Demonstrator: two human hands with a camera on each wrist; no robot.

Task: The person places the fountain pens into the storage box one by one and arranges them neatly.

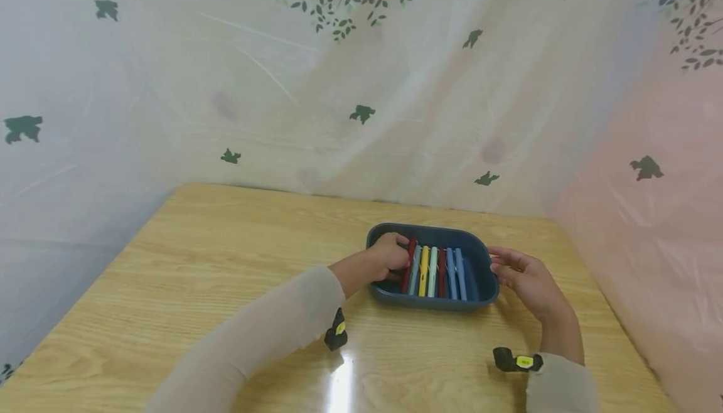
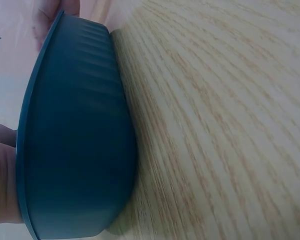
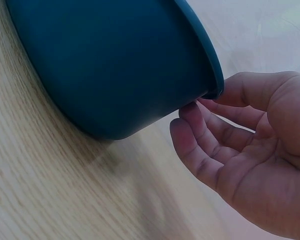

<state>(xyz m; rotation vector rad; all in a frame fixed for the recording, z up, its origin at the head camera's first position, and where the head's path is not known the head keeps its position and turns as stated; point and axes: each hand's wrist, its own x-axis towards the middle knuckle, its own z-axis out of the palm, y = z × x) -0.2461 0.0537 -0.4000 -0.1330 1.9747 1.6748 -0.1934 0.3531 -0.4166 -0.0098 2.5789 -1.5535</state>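
A dark blue tray [image 1: 395, 301] with rounded corners stands on the table, and several pens lie side by side in it. My left hand [image 1: 390, 256] reaches over the tray's left end and pinches the dark red pen [image 1: 405, 280] at the row's left side. To its right lie a grey-blue pen [image 1: 415, 272], a yellow pen [image 1: 423, 272], a pale green pen [image 1: 432, 272], another dark red pen and two blue ones. At the tray's right end my right hand [image 3: 260, 145] holds the rim between thumb and fingers. The tray wall [image 2: 75, 135] hides the left fingertips in the left wrist view.
The wood-grain table [image 1: 226, 262] extends to the left and in front of the tray. Behind it hangs a pale sheet [image 1: 282, 118] with green leaf and bird prints. A pinkish sheet [image 1: 649, 225] borders the right side.
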